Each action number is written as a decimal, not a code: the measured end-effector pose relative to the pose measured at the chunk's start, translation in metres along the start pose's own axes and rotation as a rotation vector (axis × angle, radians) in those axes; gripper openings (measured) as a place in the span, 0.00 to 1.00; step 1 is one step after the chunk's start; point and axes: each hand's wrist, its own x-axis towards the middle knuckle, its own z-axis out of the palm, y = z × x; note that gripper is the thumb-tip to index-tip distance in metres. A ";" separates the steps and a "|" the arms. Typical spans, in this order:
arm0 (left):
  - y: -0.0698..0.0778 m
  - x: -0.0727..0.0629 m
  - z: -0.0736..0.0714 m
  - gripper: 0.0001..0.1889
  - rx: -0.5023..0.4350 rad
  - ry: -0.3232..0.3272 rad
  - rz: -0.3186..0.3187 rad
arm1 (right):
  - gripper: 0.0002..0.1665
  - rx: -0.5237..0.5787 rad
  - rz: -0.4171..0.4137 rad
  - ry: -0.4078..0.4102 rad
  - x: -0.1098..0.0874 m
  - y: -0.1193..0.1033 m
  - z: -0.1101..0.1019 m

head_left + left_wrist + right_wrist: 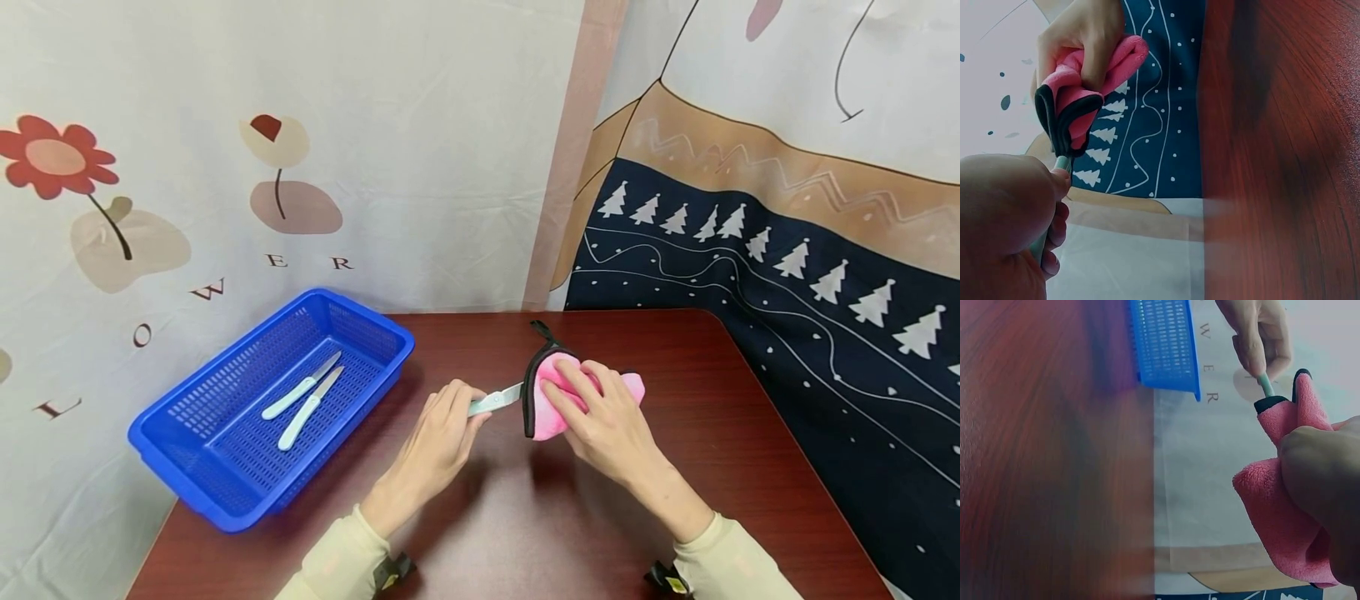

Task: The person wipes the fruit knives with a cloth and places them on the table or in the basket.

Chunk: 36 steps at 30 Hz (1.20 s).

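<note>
My left hand (441, 429) grips a knife (495, 402) by its pale green handle, above the table. The knife's blade runs right into a folded pink cloth (550, 423) with black edging and a black hanging loop; the cloth hides the blade's far part. My right hand (606, 417) holds the cloth bunched, its fingers pressed over the pink side. In the left wrist view the cloth (1124, 62) is doubled over, its black edge close to the left thumb. The right wrist view shows the cloth (1272, 512) hanging below the right hand.
A blue plastic basket (187, 417) stands on the left of the dark red wooden table (465, 350). Two knives with pale handles (300, 423) lie inside it. Printed fabric (420, 150) hangs behind the table and along its right side.
</note>
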 end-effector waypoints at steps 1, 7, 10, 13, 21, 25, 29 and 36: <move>0.000 0.000 0.000 0.10 0.001 -0.001 -0.001 | 0.31 -0.002 0.006 -0.001 -0.001 0.002 0.000; 0.000 -0.001 0.000 0.11 -0.003 -0.006 -0.004 | 0.36 -0.007 0.040 -0.013 -0.005 0.012 -0.002; 0.001 -0.001 0.000 0.10 -0.009 -0.013 -0.008 | 0.37 -0.012 0.060 -0.014 -0.007 0.018 -0.005; 0.001 -0.001 -0.001 0.11 -0.011 -0.017 -0.013 | 0.35 -0.017 0.085 0.001 -0.009 0.024 -0.007; 0.001 -0.001 -0.002 0.11 -0.007 -0.035 -0.043 | 0.32 0.008 0.124 0.064 -0.007 0.028 -0.011; 0.002 -0.002 -0.001 0.11 -0.006 -0.039 -0.048 | 0.35 0.025 0.093 0.064 -0.002 0.019 -0.010; 0.002 -0.001 -0.001 0.11 -0.003 -0.039 -0.045 | 0.35 0.044 0.039 0.082 0.003 0.007 -0.007; 0.002 -0.001 0.001 0.11 -0.007 -0.042 -0.036 | 0.23 0.061 -0.087 0.093 0.011 -0.018 0.002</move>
